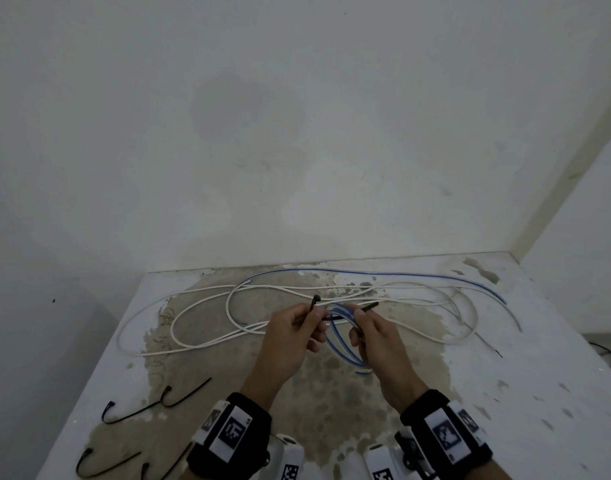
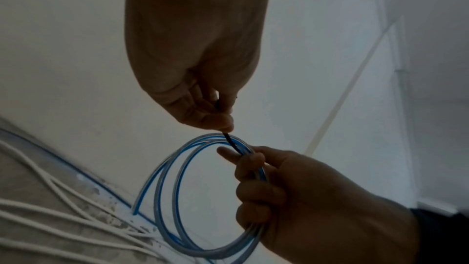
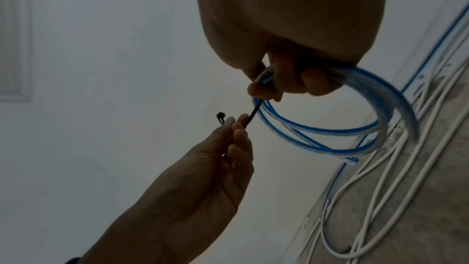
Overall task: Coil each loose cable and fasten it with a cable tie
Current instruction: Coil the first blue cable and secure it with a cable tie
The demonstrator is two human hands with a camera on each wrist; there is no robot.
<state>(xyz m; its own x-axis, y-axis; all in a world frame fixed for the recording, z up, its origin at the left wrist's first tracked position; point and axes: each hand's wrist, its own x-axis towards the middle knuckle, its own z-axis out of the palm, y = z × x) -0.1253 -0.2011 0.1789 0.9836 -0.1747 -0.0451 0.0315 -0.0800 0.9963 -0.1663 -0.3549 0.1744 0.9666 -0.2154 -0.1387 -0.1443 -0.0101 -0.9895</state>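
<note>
Coiled blue-and-clear cable (image 2: 177,188) is held above worn white table (image 1: 505,393), gripped in your R hand (image 1: 377,337), fingers curled round the loops. Thin black plastic cable tie (image 3: 76,112) crosses the coil; your L hand (image 1: 290,337) pinches its head end. Loose white cables (image 1: 200,306) lie behind; spare black ties (image 1: 137,408) at table's near-left.
</note>
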